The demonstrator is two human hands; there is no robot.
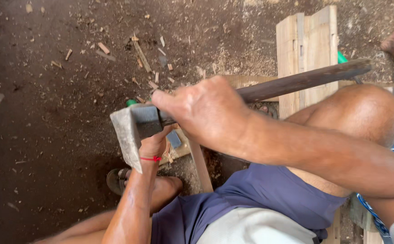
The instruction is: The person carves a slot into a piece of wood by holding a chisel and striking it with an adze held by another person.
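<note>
The right hand (208, 110) is closed around the long dark wooden handle (296, 81) of an axe, very near to the grey metal axe head (131, 131). Its fingers (169, 100) wrap the handle fully, so the grip is tight and not open at all. The axe lies almost level in the view, with the head to the left and the end of the handle pointing to the upper right, above the person's bare knee (364, 110).

The left hand (156, 144) is lower, just under the axe head, and it has a thin red string (151, 158) around the wrist. The axe head hides its fingers, so I cannot tell if they are open or what they hold. Just beside this hand there is a pale narrow wooden piece (201, 167), which goes down toward the person's blue shorts (260, 199).

Behind the handle a light wooden block with cut grooves (305, 45) lies on the dark earth floor (47, 113). Many small wood chips (142, 56) are spread over the floor. A sandal (117, 178) is on the foot at the lower left.
</note>
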